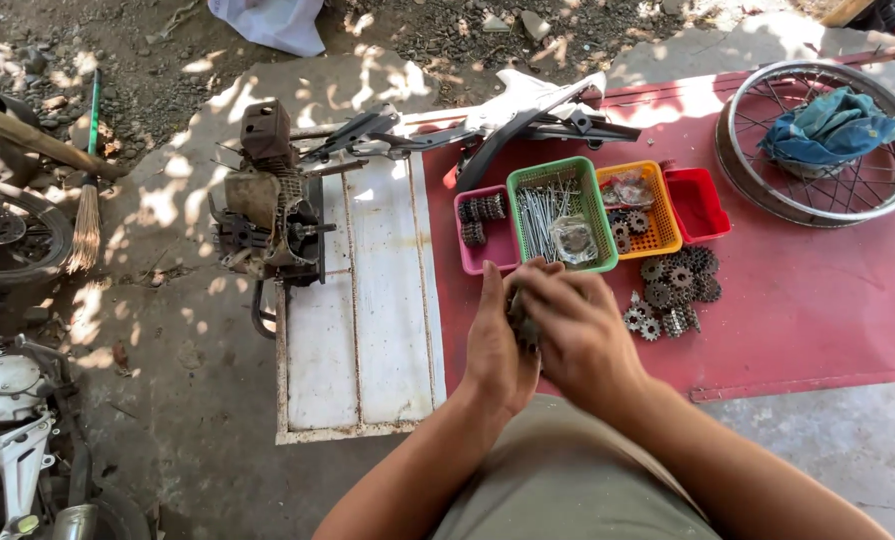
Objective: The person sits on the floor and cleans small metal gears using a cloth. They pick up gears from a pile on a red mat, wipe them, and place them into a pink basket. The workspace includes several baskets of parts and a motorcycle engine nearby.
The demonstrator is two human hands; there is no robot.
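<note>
- While my left hand braces a small dark metal part, my right hand clenches over it; I judge I'm working it.
- Next move needs a firm twist.
- Beyond lie loose sprockets and a green basket on the red mat.

Small dark part mostly hidden between blurred right hand and left hand.

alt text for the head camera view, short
Both hands, left hand and right hand, hold a small dark metal part over a red mat. Beyond are small coloured baskets, loose sprockets and a spoked wheel rim.
</note>
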